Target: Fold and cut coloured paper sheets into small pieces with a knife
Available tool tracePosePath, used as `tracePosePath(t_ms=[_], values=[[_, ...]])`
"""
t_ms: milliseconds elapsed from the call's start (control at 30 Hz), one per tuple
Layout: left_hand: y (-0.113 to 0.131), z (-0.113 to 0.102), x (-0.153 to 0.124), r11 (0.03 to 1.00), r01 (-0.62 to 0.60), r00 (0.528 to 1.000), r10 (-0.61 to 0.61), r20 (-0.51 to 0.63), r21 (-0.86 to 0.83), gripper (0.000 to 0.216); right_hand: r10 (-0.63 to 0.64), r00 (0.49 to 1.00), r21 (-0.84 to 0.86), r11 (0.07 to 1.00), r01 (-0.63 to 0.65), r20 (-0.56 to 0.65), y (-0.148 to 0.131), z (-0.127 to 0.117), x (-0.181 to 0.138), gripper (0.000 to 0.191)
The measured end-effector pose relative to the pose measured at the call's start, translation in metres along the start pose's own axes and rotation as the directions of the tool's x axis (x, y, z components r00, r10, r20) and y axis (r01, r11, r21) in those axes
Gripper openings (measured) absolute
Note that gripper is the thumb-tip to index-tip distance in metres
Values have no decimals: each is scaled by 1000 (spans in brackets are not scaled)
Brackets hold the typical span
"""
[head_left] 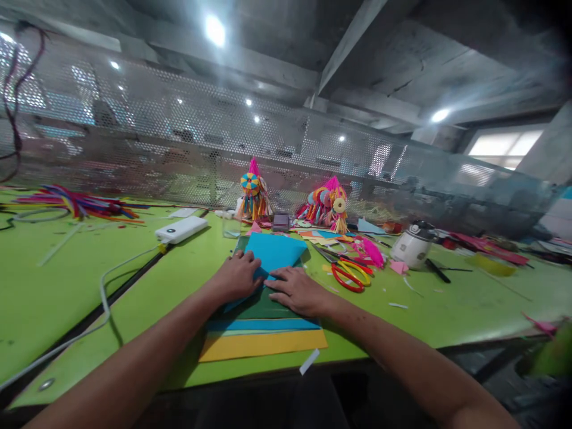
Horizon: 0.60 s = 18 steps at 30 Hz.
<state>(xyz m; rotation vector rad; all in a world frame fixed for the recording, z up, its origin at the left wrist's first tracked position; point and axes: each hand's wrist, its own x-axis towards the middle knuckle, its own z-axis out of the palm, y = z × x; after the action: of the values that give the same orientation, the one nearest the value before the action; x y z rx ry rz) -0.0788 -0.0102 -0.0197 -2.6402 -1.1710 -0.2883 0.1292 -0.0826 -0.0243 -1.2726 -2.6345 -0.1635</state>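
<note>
A sheet of blue paper (272,253), partly folded, lies over a dark green cutting mat (263,305). My left hand (239,274) bends its fingers over the paper's left side and grips it. Along the paper's lower right edge my right hand (297,292) rests with its fingers stretched out and apart, touching paper and mat. Nearest to me, blue and yellow-orange paper strips (263,345) lie across the mat's front end. To the right are scissors with red handles (348,279) and another pair with yellow handles (360,271).
A white power bank (181,230) with a cable (103,292) lies left. Tasselled paper ornaments (252,193) stand at the back before a perforated metal screen (187,137). A white kettle-like container (412,245) and pink scraps (370,251) are on the right.
</note>
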Motion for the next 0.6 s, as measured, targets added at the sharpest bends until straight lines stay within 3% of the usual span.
tracePosePath(t_ms=[267,367,467,600], values=[[5,-2,-2,999,2,1000,-2,10,34,38,257,966,4,966,-258,26,27,0,2,47],[10,-10,-3,999,6,1000,-6,-1,47,33,256,966,-28,966,-255,20,27,1,2,47],[18,-20,-4,997,-74,997,74,-32,5,25,241,970,-58,969,-240,14,16,2,3,46],[28,-26,-7,981,-115,987,130,96,-155,25,167,986,-101,981,-163,24,-1,1,8,43]])
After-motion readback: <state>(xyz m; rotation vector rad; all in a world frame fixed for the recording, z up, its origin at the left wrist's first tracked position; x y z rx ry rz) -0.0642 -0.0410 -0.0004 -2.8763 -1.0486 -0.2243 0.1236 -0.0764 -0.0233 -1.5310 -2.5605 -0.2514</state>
